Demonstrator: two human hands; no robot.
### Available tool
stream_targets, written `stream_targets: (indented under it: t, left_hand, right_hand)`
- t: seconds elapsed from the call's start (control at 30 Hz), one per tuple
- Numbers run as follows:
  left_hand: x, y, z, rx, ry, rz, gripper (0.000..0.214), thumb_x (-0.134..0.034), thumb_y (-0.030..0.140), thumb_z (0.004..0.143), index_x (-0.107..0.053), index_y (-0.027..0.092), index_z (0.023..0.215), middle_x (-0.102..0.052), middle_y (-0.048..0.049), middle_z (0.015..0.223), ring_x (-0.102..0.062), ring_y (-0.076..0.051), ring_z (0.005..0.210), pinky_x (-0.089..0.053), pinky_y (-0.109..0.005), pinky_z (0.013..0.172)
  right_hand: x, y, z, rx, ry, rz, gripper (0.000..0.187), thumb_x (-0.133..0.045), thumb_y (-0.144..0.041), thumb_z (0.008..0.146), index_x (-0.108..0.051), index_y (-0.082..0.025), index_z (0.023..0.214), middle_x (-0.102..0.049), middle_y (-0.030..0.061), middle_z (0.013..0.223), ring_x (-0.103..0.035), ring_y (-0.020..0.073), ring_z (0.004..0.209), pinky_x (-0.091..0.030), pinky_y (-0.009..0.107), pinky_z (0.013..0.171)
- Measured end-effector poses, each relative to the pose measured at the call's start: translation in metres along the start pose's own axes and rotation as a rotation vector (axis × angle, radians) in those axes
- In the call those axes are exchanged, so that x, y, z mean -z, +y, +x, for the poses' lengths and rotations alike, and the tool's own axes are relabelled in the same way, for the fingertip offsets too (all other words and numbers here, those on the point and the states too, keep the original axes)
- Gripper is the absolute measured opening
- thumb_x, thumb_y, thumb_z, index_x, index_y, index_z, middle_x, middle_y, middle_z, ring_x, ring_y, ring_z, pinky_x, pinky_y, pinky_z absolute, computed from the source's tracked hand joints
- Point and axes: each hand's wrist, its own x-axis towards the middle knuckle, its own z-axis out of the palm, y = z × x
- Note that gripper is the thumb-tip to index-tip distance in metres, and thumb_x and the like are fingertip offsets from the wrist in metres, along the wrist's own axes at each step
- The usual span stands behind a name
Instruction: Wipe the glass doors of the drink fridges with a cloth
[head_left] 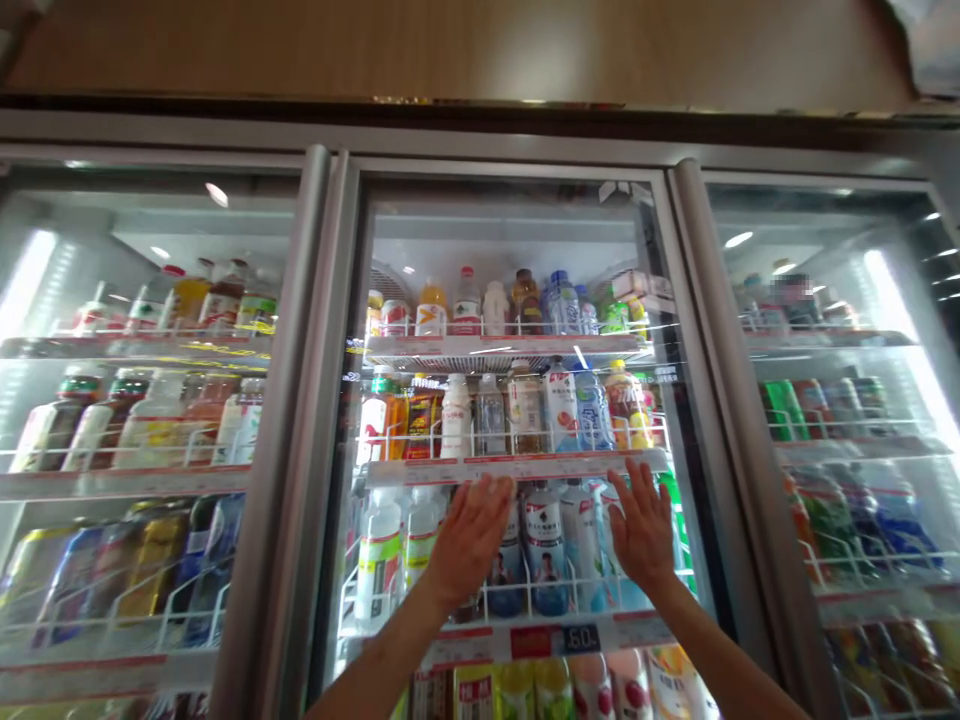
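Both my hands are raised flat against the glass of the middle cooler door [525,240]. My left hand [471,535] is open, fingers stretched upward, its tips at the height of the third shelf's rail [517,465]. My right hand [640,525] is also open with fingers apart, palm toward the glass, to the right of the left one. Behind the glass between them stand white and blue drink bottles [545,545]. Neither hand holds anything.
Three glass-door coolers stand side by side, full of bottles and cans on wire shelves. The left door [142,400] and the right door [847,400] are closed. Grey metal door posts [296,400] separate them. A price tag strip [555,638] runs under the bottles.
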Motion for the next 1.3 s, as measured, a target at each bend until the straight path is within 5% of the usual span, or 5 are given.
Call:
stream_targets:
  t: [0.23, 0.77, 0.97, 1.13, 1.3]
  left_hand:
    - [0.015, -0.014, -0.02, 0.333, 0.16, 0.103, 0.061, -0.044, 0.013, 0.086, -0.021, 0.02, 0.142, -0.02, -0.0076, 0.148, -0.014, -0.024, 0.138, -0.022, -0.046, 0.111]
    - [0.025, -0.023, -0.031, -0.209, -0.133, -0.078, 0.05, -0.045, 0.016, 0.087, -0.034, 0.023, 0.136, -0.033, -0.0006, 0.144, -0.025, -0.02, 0.135, -0.023, -0.038, 0.112]
    - [0.024, -0.042, -0.011, 0.214, 0.067, 0.089, 0.058, -0.045, 0.014, 0.087, -0.024, 0.02, 0.141, -0.022, -0.0074, 0.148, -0.013, -0.025, 0.138, -0.023, -0.045, 0.111]
    - [0.026, -0.04, -0.013, -0.271, -0.137, -0.074, 0.053, -0.043, 0.018, 0.088, -0.028, 0.025, 0.139, -0.038, -0.0007, 0.142, -0.023, -0.018, 0.136, -0.023, -0.036, 0.112]
    - [0.028, -0.075, -0.004, 0.298, 0.101, 0.119, 0.06, -0.041, 0.018, 0.089, -0.016, 0.024, 0.143, -0.023, -0.0064, 0.148, -0.012, -0.024, 0.138, -0.025, -0.047, 0.11]
  right_hand:
    - [0.001, 0.001, -0.001, -0.021, -0.036, 0.013, 0.056, -0.037, -0.022, 0.088, -0.021, -0.029, 0.141, -0.018, 0.0046, 0.151, -0.018, 0.0245, 0.138, -0.02, 0.049, 0.108]
    - [0.001, 0.001, -0.001, -0.02, -0.032, 0.023, 0.051, -0.037, -0.022, 0.088, -0.029, -0.026, 0.139, -0.021, 0.0058, 0.15, -0.019, 0.0249, 0.138, -0.02, 0.049, 0.107]
    - [0.001, 0.001, 0.0, -0.008, -0.015, 0.021, 0.054, -0.037, -0.021, 0.088, -0.025, -0.028, 0.14, -0.02, 0.0043, 0.15, -0.019, 0.0249, 0.138, -0.02, 0.049, 0.108]
    - [0.002, 0.001, -0.001, -0.017, -0.028, 0.017, 0.055, -0.037, -0.022, 0.088, -0.023, -0.029, 0.141, -0.02, 0.0041, 0.15, -0.019, 0.0245, 0.138, -0.02, 0.049, 0.108]
    - [0.0, 0.002, -0.002, -0.014, -0.025, 0.014, 0.056, -0.037, -0.023, 0.088, -0.021, -0.029, 0.142, -0.021, 0.0041, 0.15, -0.019, 0.0245, 0.138, -0.021, 0.049, 0.108]
